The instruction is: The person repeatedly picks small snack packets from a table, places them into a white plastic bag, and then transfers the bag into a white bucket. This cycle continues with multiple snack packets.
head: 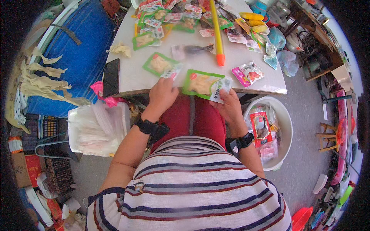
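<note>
My right hand [229, 104] grips the printed clear end of a green-edged plastic food packet [201, 83] with pale contents. The packet is held over the table's front edge, above my lap. The fingers of my left hand [163, 95] are at the lower corner of a similar green-edged packet [158, 64], slightly blurred, over the white table [134, 73]. Its fingertips are partly hidden, so I cannot tell if they pinch it. Right of the held packet lies a pink and silver sachet [248, 74]. Behind them is a blurred clear packet with dark contents [198, 49].
A yellow tube with an orange tip [218, 43] lies among many packets. A dark phone [111, 77] sits at the left edge. Below are a white tub [284, 147] of packets on the right and a white box [71, 130] of clear plastic bags on the left.
</note>
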Motion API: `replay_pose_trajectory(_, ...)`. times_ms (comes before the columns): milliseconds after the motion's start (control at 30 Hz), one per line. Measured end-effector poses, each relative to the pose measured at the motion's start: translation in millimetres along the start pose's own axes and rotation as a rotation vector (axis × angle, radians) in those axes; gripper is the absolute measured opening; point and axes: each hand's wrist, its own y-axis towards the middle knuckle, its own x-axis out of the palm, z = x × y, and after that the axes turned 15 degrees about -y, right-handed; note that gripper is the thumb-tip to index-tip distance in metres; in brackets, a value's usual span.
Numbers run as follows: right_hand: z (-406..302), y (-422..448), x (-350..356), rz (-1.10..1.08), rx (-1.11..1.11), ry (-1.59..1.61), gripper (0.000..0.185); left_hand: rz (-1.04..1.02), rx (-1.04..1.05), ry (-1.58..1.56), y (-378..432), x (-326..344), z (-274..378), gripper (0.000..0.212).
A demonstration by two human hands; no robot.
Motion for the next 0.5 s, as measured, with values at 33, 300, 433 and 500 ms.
replay_pose_trajectory(33, 1.8, 0.9, -0.3, 0.015, 0.017, -0.003, 0.024, -0.001, 0.002, -0.018, 1.6, 0.9, -0.4, 0.026)
replay_pose_trajectory(300, 5.4, 4.1, 3.7, 0.042, 0.044, 0.011, 0.025, -0.034, 0.018, 0.000, 7.6, 3.6, 1.5, 0.018)
replay_pose_trajectory(433, 5.7, 4.5, 3.6, 0.048, 0.051, 0.011, 0.025, 0.006, 0.022, -0.184, 13.3, 1.8, -4.6, 0.020)
replay_pose_trajectory(500, 5.2, 6.3, 5.0, 0.045, 0.061, 0.015, 0.025, 0.010, 0.000, -0.293, 14.9, -3.1, -2.1, 0.021)
